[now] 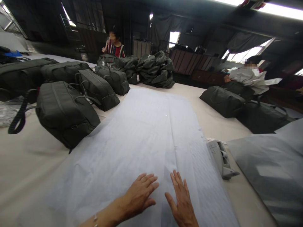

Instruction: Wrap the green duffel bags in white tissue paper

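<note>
A long sheet of thin whitish, see-through material (146, 135) lies spread over the table, with a lengthwise fold or seam right of its middle. Over its near end is my left hand (141, 193), palm down, fingers stretched out and holding nothing. Beside it, a little to the right, my right hand (181, 199) is also flat, with the thumb apart from the fingers. Both hands are at the sheet's surface; whether they press on it I cannot tell. Right of the sheet stands a grey tape dispenser (220, 159) with marker writing on its side.
Dark green bags (63, 110) line the left side, with a heap of slack bags (156, 69) at the far end. More bags (222, 101) and a plastic-covered stack (272, 170) are on the right. One person (115, 49) is behind the heap; another (248, 75) handles pale material.
</note>
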`<state>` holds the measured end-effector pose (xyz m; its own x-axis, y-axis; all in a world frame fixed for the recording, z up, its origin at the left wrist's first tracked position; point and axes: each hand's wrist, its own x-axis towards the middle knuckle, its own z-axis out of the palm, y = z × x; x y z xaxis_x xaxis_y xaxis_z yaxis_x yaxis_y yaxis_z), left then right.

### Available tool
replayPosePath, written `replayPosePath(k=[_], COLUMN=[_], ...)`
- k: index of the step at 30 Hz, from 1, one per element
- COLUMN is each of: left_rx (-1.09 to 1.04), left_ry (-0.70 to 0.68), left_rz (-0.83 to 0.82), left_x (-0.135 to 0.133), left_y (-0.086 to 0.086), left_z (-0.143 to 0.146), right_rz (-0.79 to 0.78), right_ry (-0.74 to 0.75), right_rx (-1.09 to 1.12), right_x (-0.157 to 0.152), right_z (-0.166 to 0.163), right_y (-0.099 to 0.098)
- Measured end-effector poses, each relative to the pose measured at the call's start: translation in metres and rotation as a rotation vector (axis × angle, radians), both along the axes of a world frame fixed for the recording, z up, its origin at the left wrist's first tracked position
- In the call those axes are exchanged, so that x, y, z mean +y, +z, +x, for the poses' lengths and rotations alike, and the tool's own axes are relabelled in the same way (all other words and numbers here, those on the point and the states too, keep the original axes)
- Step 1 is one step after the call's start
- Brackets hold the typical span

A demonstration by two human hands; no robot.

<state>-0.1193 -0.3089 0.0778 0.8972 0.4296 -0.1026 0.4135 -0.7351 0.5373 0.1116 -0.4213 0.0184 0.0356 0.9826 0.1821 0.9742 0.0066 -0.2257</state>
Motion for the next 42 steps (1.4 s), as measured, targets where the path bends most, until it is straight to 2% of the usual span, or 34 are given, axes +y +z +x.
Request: replayPosePath(k=[2,4,7,10,13,18,22,24,26,30,33,35,37,42], left_rx=[0.029,0.044,0.013,-0.009,-0.027,-0.062,-0.079,-0.081,-0.095,-0.186,-0.264,-0.288,-0.287,-0.282], left_ry=[-0.011,-0.038,-0.089,-0.111,-0.112,-0.115,-0.132,-0.141,-0.135,-0.130,-0.117,-0.104,-0.106,0.015], left_rz=[0.034,0.016,-0.007,0.012,0.029,0.072,0.149,0.203,0.271,0.388,0.442,0.470,0.482,0.488], left_x=[0.003,0.002,-0.005,-0.009,-0.012,-0.013,-0.011,-0.010,-0.008,-0.003,0.002,0.005,0.006,0.002], left_y=[-0.012,-0.029,-0.056,-0.072,-0.078,-0.079,-0.086,-0.092,-0.097,-0.102,-0.102,-0.102,-0.103,-0.103], left_z=[0.015,0.022,0.022,0.018,0.019,0.020,0.018,0.017,0.018,0.019,0.019,0.019,0.020,0.025], right_rz=[0.039,0.047,0.049,0.066,0.070,0.073,0.119,0.160,0.231,0.294,0.237,0.163,0.048,-0.153], right_ry=[0.017,0.033,0.008,-0.029,-0.052,-0.035,-0.066,-0.133,-0.262,-0.791,-1.037,-1.097,-1.111,-1.108], right_rx=[0.011,0.019,0.018,0.008,0.004,0.029,0.108,0.183,0.287,0.494,0.546,0.626,0.763,1.033], right_x=[0.006,0.010,0.013,0.013,0.011,0.013,0.011,0.007,0.001,-0.010,-0.005,0.002,0.009,0.013], right_z=[-0.007,-0.016,-0.029,-0.035,-0.036,-0.037,-0.027,-0.005,0.034,0.148,0.233,0.276,0.306,0.340], right_y=[0.003,-0.005,-0.033,-0.059,-0.070,-0.076,-0.063,-0.044,-0.014,0.055,0.089,0.095,0.089,0.069])
